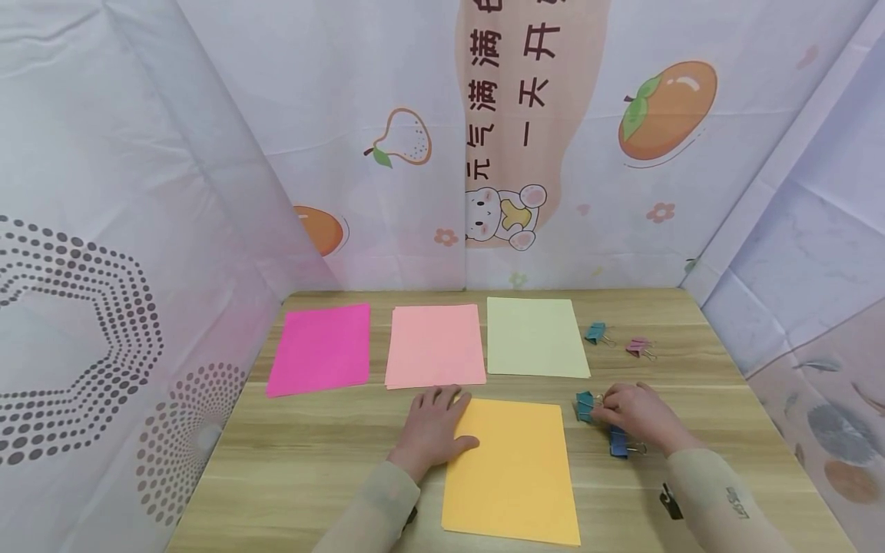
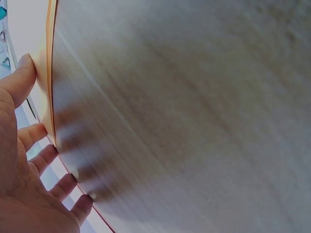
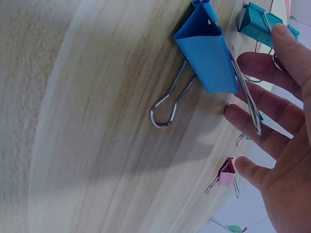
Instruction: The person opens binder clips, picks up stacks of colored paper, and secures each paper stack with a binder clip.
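Note:
My left hand (image 1: 432, 430) rests with spread fingers at the upper left corner of a stack of orange-yellow paper (image 1: 512, 472), its thumb lying on the top sheet. In the left wrist view, the fingertips touch the table beside the edge of the stack (image 2: 50, 73). To the right of the paper, my right hand (image 1: 634, 415) pinches a teal binder clip (image 1: 585, 407) by its wire handle between thumb and index finger. A blue binder clip (image 3: 209, 63) lies just under that hand, its wire handle close to the other fingers.
Magenta (image 1: 321, 349), pink (image 1: 435, 346) and pale green (image 1: 535, 338) paper lies along the back of the table. Another teal clip (image 1: 596, 332) and a pink clip (image 1: 639, 346) sit at the back right. A black clip (image 1: 669, 501) lies beside the right sleeve.

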`<control>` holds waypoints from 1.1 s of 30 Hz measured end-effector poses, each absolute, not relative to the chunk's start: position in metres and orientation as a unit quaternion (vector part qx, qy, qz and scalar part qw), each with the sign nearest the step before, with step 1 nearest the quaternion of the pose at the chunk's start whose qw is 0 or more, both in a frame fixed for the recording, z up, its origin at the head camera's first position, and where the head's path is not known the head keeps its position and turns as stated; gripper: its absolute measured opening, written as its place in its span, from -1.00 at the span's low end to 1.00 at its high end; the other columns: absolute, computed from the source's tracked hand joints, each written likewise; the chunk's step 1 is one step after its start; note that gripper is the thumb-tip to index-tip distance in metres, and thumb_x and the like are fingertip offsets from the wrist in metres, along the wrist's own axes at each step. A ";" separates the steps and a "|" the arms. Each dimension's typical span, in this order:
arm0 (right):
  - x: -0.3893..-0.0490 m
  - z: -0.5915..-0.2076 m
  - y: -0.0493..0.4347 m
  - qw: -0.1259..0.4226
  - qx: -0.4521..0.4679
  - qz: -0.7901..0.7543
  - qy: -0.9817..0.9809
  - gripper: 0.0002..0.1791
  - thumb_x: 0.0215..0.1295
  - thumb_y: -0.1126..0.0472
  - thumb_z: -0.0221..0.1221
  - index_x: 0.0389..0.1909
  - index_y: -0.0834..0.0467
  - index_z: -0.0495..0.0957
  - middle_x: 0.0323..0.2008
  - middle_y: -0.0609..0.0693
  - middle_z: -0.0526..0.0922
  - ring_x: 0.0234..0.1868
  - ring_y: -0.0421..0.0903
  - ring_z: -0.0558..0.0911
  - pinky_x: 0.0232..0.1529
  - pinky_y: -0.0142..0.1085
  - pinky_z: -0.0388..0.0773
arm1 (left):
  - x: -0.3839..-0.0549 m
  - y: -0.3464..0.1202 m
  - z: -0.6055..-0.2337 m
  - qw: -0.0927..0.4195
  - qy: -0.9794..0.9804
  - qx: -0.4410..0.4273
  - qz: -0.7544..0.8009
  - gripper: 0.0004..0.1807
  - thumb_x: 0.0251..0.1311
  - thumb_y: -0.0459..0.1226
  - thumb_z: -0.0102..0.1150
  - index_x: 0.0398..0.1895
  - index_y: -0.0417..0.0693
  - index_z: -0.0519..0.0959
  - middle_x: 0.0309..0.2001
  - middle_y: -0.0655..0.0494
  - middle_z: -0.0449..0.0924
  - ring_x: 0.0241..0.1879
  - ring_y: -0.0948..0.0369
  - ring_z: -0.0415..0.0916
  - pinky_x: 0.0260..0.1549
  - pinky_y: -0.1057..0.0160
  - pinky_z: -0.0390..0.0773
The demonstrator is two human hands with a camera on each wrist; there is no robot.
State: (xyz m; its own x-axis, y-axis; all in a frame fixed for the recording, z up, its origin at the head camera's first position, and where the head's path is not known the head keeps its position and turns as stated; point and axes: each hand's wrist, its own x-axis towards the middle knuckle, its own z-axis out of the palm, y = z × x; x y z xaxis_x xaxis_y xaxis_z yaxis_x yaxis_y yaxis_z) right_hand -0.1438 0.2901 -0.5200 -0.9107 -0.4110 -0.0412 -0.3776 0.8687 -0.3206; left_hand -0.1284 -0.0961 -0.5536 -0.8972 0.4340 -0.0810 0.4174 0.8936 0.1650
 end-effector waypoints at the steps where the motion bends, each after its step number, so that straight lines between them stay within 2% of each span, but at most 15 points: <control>1: -0.144 -0.520 0.290 0.055 -0.204 -0.153 0.965 -0.73 0.30 0.01 0.34 -0.60 -0.07 0.67 -0.29 -0.11 0.71 -0.21 -0.03 0.70 0.10 0.47 0.35 | -0.128 -0.096 -0.554 0.058 0.971 0.219 0.072 -0.13 0.24 0.31 0.19 0.53 0.13 0.33 0.48 0.07 0.26 0.41 -0.08 0.20 0.32 -0.19 0.28; 13: -0.144 -0.520 0.286 0.048 -0.216 -0.110 0.969 -0.73 0.30 -0.01 0.33 -0.57 -0.01 0.70 -0.28 -0.06 0.71 -0.21 0.01 0.70 0.10 0.47 0.36 | -0.129 -0.097 -0.555 0.057 0.971 0.221 0.075 -0.14 0.26 0.31 0.18 0.53 0.14 0.33 0.49 0.07 0.25 0.41 -0.07 0.19 0.33 -0.19 0.27; 22: -0.143 -0.520 0.285 0.027 -0.226 -0.096 0.969 -0.70 0.29 -0.01 0.34 -0.62 -0.03 0.65 -0.38 -0.13 0.66 -0.32 -0.08 0.66 0.08 0.43 0.40 | -0.128 -0.097 -0.553 0.060 0.970 0.221 0.079 -0.14 0.26 0.30 0.18 0.54 0.15 0.32 0.49 0.07 0.25 0.42 -0.07 0.18 0.34 -0.18 0.25; 33: -0.143 -0.522 0.283 0.027 -0.216 -0.095 0.971 -0.64 0.31 -0.06 0.33 -0.66 -0.04 0.60 -0.46 -0.22 0.59 -0.41 -0.18 0.60 0.13 0.45 0.35 | -0.127 -0.097 -0.555 0.051 0.970 0.223 0.087 -0.14 0.25 0.27 0.22 0.53 0.11 0.34 0.47 0.06 0.27 0.40 -0.07 0.19 0.34 -0.17 0.26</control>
State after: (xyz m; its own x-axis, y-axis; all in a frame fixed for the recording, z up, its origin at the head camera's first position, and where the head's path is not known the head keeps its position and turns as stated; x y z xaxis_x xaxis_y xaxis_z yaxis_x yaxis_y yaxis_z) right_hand -0.1430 0.2830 -0.5218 -0.9051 -0.4251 -0.0114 -0.4148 0.8885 -0.1960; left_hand -0.1273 -0.0974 -0.5545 -0.8958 0.4404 -0.0601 0.4228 0.8860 0.1905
